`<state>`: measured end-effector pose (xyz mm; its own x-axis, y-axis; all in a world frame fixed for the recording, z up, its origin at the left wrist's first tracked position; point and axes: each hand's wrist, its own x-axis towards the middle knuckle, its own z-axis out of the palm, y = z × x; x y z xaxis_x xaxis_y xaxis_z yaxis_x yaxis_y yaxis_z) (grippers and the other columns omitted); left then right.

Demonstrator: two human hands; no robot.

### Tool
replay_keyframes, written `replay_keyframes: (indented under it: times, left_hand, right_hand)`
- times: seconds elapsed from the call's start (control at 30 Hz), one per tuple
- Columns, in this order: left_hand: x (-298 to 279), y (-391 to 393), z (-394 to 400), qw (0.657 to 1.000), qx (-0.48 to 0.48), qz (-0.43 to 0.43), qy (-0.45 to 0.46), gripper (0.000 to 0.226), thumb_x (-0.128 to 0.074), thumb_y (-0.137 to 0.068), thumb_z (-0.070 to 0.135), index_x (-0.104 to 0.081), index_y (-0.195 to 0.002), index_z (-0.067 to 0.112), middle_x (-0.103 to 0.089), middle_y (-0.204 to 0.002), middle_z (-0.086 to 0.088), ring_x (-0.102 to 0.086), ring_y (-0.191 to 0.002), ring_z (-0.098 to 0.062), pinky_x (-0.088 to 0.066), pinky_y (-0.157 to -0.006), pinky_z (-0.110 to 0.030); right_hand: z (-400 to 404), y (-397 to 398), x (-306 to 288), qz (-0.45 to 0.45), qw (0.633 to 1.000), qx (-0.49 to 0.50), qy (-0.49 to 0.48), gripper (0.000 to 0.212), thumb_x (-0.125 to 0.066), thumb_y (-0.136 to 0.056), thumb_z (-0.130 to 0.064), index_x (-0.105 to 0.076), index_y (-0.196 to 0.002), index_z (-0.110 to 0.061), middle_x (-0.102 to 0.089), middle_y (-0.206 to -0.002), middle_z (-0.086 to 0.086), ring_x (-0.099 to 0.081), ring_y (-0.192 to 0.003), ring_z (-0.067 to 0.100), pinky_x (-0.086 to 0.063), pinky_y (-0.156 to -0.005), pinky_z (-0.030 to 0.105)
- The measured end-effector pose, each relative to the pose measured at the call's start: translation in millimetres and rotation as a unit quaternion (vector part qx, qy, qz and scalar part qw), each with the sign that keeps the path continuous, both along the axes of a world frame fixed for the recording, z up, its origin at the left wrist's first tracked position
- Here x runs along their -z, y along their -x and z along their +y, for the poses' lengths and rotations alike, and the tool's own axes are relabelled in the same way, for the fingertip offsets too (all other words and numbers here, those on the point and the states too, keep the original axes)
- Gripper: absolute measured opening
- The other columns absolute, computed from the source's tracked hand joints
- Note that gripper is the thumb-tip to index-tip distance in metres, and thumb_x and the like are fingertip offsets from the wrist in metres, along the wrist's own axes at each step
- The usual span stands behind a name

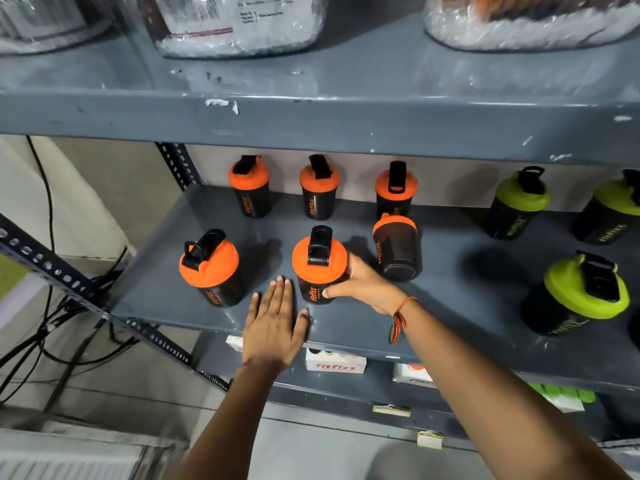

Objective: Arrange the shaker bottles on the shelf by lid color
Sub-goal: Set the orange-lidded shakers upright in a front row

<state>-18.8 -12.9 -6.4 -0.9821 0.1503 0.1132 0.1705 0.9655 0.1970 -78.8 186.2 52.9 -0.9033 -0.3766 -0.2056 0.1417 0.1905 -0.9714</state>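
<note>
On the grey metal shelf [346, 323] stand black shaker bottles. Three orange-lidded ones line the back: [249, 185], [319, 187], [395, 188]. In front stand an orange-lidded bottle [209, 268] and another orange-lidded bottle [319, 263], which my right hand [363, 284] grips from its right side. A further orange-lidded bottle [396, 249] lies tipped over behind my right hand. My left hand [275, 322] lies flat and open on the shelf, just left of the gripped bottle. Three green-lidded bottles sit at the right: [517, 202], [613, 209], [581, 294].
The upper shelf [311, 116] overhangs closely and carries plastic-wrapped packs [239, 26]. A perforated upright [180, 164] bounds the left end. Below are white Fitfizz boxes [335, 363] and green items [561, 396]. Black cables [48, 327] hang at the left.
</note>
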Motion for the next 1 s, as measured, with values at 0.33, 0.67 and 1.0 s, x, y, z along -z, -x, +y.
replay_keyframes:
  times: [0.33,0.67,1.0]
  left_hand:
    - [-1.2,-1.0,-0.6,1.0,0.003,0.008,-0.01,0.073,-0.008,-0.092,0.055,-0.01,-0.15,0.011,-0.01,-0.158,-0.008,0.003,-0.144,-0.016,0.005,-0.117,-0.039]
    - [-1.3,-1.4,1.7,1.0,-0.009,0.007,-0.009,0.077,-0.007,-0.09,0.058,-0.012,-0.149,0.01,-0.009,-0.157,-0.006,0.001,-0.144,-0.017,0.0,-0.117,-0.041]
    - [4.3,1.5,-1.0,1.0,-0.004,0.012,-0.006,0.076,-0.01,-0.092,0.059,-0.016,-0.149,0.009,-0.012,-0.157,-0.006,-0.002,-0.145,-0.017,-0.003,-0.117,-0.044]
  right_hand:
    - [8.7,-18.3,5.7,0.003,1.0,-0.005,0.027,0.093,-0.069,-0.077,0.018,-0.026,-0.151,-0.018,-0.047,-0.144,-0.004,-0.042,-0.135,0.007,-0.035,-0.109,0.017]
    - [77.1,-27.5,-2.1,0.168,0.877,0.436,-0.107,0.027,-0.083,-0.076,-0.025,-0.06,-0.089,-0.023,-0.066,-0.088,0.0,-0.062,-0.08,0.015,-0.052,-0.075,0.033]
    - [87.3,40.0,-9.7,-0.125,0.944,0.262,-0.158,0.07,-0.078,-0.055,-0.063,-0.069,-0.109,-0.02,-0.072,-0.108,0.003,-0.07,-0.096,0.021,-0.056,-0.063,0.03]
